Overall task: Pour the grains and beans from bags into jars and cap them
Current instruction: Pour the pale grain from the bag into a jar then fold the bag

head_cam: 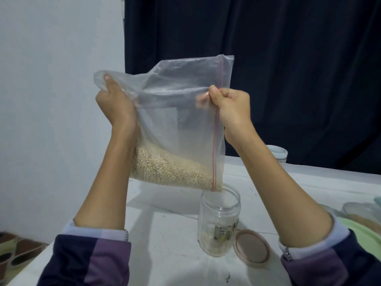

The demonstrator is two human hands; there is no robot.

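Grains [173, 168] sit low in the bag [181, 120], tilted so its zip corner hangs over the open jar [219, 219]. Both hands grip it, left hand [114, 104] bunching the bottom, right hand [231, 108] pinching the zip edge; lid [252, 247] touches the jar near the tabletop's [165, 234] front edge.

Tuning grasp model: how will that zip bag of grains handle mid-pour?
Likely floppy: the zip bag creases where the left hand and right hand grip it. Probably bottom-heavy: the grains pool in its low corner above the open jar, so the load may shift suddenly.
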